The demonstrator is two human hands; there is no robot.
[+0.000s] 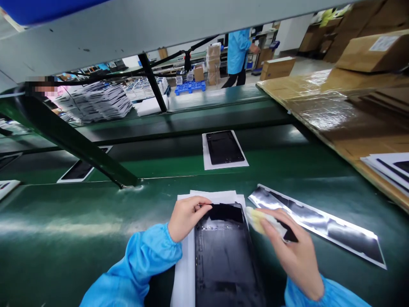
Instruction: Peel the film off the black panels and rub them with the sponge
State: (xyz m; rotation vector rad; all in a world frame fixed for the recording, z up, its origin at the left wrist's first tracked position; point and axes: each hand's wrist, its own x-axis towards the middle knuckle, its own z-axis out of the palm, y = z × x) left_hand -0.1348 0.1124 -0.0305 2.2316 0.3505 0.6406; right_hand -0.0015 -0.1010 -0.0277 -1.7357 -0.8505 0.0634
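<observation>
A black tablet housing (226,256) lies face up on white sheets (185,273) right in front of me. Across its top end is a dark black film (225,212). My left hand (188,215) pinches the film's upper left corner between thumb and fingertips. Just right of the housing, my right hand (292,247) is closed around a pale yellow and white wiping cloth (258,219), with a black piece showing between the fingers. The cloth is apart from the housing. Beyond that hand, long glossy black strips with white edges (332,221) lie at a slant.
Another tablet panel (225,147) rests on white paper on the green conveyor (159,160). A green metal post (79,140) rises at left, under an overhead shelf (128,34). Cardboard (319,98) covers a surface at right. A person in blue (238,51) stands in the background.
</observation>
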